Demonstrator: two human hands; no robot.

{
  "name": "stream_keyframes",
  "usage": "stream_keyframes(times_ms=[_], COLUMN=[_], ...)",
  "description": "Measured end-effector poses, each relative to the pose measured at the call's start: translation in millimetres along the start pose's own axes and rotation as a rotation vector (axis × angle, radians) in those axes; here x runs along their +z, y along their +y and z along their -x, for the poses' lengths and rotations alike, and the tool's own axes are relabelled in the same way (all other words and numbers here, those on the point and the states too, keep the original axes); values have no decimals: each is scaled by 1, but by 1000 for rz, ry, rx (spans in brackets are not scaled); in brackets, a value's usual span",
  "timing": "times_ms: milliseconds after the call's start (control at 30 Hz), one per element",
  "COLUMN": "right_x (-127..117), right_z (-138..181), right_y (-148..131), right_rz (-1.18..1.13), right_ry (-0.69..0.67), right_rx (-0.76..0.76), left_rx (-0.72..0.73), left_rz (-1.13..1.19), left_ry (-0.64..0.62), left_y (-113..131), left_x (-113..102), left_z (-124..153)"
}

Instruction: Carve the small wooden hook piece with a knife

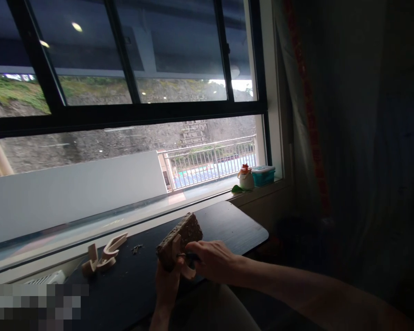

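Observation:
A brown, rough-surfaced rectangular block (189, 225) is tilted above the table's near edge. My left hand (168, 278) is closed around its lower end. A pale curved wooden piece (176, 246) lies against the block's near face, and its lower curve (189, 272) shows below my fingers. In my right hand (214, 258), closed and close beside the left, is a dark-handled tool (192, 256). The tool's tip points at the wooden piece; whether it touches is too small to tell. My left fingertips are partly hidden behind the block.
On the dark table (234, 225), several curved wooden pieces (109, 253) lie to the left, near a small pile of thin bits (137, 248). A bottle with an orange lid (245, 177) and a teal box (263, 175) stand on the sill under the window.

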State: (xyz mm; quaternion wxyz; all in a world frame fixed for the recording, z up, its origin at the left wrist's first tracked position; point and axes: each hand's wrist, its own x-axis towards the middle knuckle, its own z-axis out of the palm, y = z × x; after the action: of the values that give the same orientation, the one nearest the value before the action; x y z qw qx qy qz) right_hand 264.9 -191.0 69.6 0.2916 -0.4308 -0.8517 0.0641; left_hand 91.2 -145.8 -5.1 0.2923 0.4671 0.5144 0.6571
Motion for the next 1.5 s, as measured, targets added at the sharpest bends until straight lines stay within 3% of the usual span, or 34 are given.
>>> stream_keyframes(times_ms=[100,233,300,400,467,567,667,767,900,967,1067,1133,1233,1333,1500], right_x=[-1,7,17,40,54,60,45,21,3,2,7,15,30,44,40], right_z=[1,0,1,5,5,2,0,3,5,3,1,2,6,6,-3], right_y=[-2,6,10,14,14,15,18,16,7,4,6,8,7,3,6], right_rz=[383,451,269,-230,-350,-367,-355,-218,356,497,505,343,-55,-235,-295], right_ry=[-24,-33,-7,142,187,154,114,104,47,38,16,9,79,145,66], right_rx=[-280,-401,-314,64,220,290,276,133,-282,-376,-420,-352,-40,218,312], left_rx=[-4,-11,-11,1,12,26,24,25,61,64,59,57,62,72,80], left_rz=[-1,-2,-2,4,10,15,12,-3,2,13,19,20,28,37,44], left_ry=[15,30,29,20,3,-22,-29,-20,17,19,20,32,40,35,40], left_y=[-1,-2,-2,-2,-1,-2,-3,-1,3,4,4,3,2,2,2], left_x=[0,0,0,1,1,0,0,0,1,1,1,1,2,2,1], left_z=[0,-1,-1,-1,-1,-1,0,2,5,7,8,8,7,7,7])
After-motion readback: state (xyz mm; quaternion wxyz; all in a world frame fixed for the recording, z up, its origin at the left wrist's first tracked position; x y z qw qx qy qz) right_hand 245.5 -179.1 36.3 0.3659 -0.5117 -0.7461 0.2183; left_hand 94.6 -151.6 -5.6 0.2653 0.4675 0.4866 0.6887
